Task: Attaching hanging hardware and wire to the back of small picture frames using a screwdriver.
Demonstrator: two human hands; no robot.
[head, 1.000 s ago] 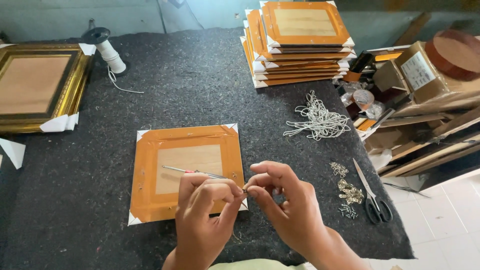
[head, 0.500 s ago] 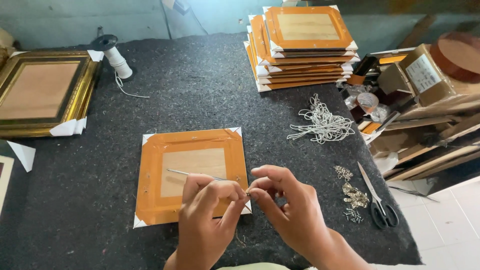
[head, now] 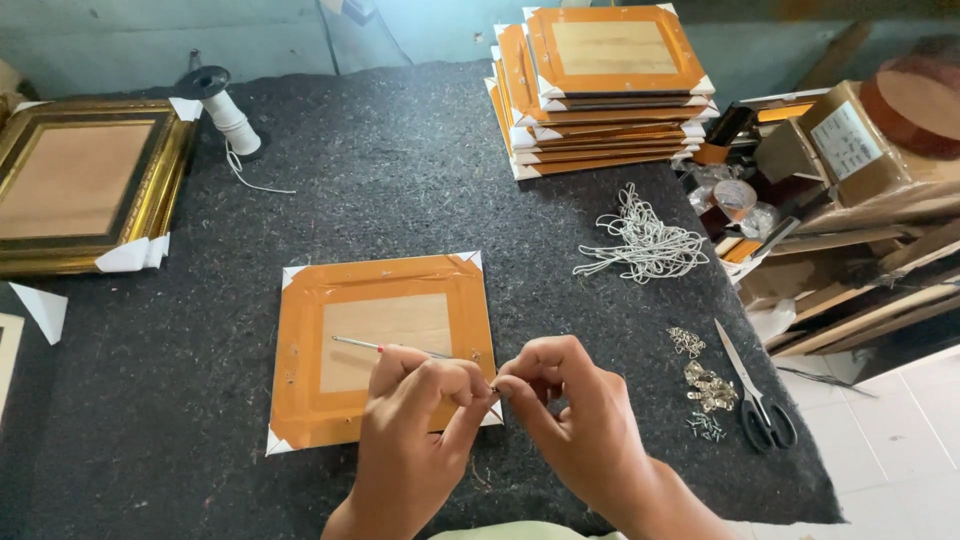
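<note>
While we are pinching something too small to identify between the closed fingertips of our left hand [head: 420, 400] and right hand [head: 570, 410], with a thin metal tool [head: 385, 348] also in the left, we are working over the orange-backed frame [head: 380, 345] near the table's front edge, and steady, close fingers seem best.

Bright, even daylight, soft shadows beneath stack of frames [head: 610, 85]. Mild glare on white floor tiles [head: 900, 430] right of stack. Sharp focus; slight wide-angle bending near edges.
</note>
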